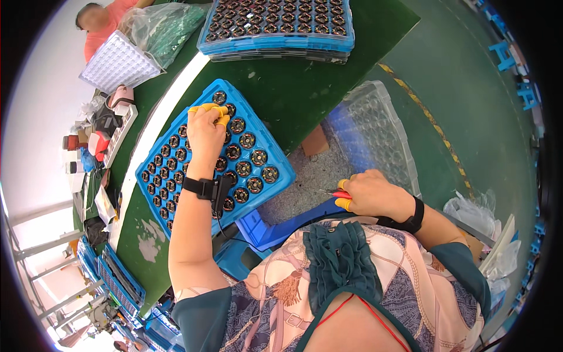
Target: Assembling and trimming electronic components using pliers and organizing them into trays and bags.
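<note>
Two hands (206, 135) (375, 195), left at blue tray (284, 169), right around red-handled tool (341, 195)

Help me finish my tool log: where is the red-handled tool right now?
In the head view, right of centre, the red-handled tool is held in the right hand, its tip pointing left, toward the blue tray.

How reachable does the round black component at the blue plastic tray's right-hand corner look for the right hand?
Probably yes: nothing visible stands between the right hand and that round black component, though the hand grips a red-handled tool.
</note>
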`<state>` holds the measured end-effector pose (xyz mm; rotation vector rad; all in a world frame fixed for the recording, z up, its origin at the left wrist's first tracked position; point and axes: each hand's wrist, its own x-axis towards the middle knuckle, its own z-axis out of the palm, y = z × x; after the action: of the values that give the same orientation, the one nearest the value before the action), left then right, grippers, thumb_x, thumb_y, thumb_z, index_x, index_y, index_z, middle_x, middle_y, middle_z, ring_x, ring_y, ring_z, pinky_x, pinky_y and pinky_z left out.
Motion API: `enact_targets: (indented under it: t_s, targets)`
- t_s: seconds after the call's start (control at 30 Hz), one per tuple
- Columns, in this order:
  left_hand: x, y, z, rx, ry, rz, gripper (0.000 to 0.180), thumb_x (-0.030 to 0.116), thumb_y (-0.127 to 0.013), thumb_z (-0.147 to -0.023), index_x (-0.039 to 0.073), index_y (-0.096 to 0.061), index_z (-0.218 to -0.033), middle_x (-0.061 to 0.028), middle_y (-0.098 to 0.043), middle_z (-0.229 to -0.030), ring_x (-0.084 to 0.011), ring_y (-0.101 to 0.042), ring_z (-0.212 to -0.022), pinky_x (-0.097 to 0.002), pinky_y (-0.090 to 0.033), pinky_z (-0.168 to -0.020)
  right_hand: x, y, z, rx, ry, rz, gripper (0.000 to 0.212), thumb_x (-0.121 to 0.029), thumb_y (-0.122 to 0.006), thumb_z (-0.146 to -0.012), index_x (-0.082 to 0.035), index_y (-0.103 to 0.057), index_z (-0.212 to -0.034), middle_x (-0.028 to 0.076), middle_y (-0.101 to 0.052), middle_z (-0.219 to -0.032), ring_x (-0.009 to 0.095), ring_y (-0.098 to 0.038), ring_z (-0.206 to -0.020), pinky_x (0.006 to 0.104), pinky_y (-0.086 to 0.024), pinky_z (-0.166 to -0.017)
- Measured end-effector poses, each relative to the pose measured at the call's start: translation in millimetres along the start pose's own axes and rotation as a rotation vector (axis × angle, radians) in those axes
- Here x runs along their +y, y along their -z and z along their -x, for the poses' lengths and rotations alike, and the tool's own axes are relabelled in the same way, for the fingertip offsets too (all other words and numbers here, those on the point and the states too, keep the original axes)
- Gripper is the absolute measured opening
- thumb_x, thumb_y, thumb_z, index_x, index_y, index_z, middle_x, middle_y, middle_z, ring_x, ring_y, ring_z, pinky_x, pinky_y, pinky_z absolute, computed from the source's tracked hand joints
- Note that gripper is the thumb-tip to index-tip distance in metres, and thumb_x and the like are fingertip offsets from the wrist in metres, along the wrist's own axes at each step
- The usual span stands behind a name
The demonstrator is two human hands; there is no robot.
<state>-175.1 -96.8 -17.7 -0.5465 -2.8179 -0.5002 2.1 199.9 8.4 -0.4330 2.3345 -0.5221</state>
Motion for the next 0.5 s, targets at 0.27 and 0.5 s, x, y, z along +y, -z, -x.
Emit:
enact_targets:
  t_s: [0.27,0.5]
  targets:
    - [-10,41,8,0.096,0.111,0.176,0.018,0.007,-0.062,-0.078,0.004,-0.067,-0.095,-0.014,-0.063,-0.099,-0.0318,-0.054,-0.095,-0.0389,-0.044,-0.085,1,0,3,0.08,-0.016,-0.065,0.034,-0.033,-0.058,-0.084,-0.005,-0.062,-0.103,0.019,-0.063,-0.085,0.037,-0.06,-0.083,0.0434,-0.046,-0.075]
    - [-3,60,42,-0.128,0.166,-0.04,0.018,0.014,-0.066,-0.078,0.004,-0.068,-0.093,-0.0162,-0.062,-0.099,-0.0323,-0.055,-0.093,-0.0386,-0.044,-0.081,-3,5,7,0.139,0.107,-0.19,0.048,-0.032,-0.059,-0.084,-0.003,-0.052,-0.121,0.023,-0.056,-0.101,0.037,-0.055,-0.096,0.0438,-0.044,-0.083]
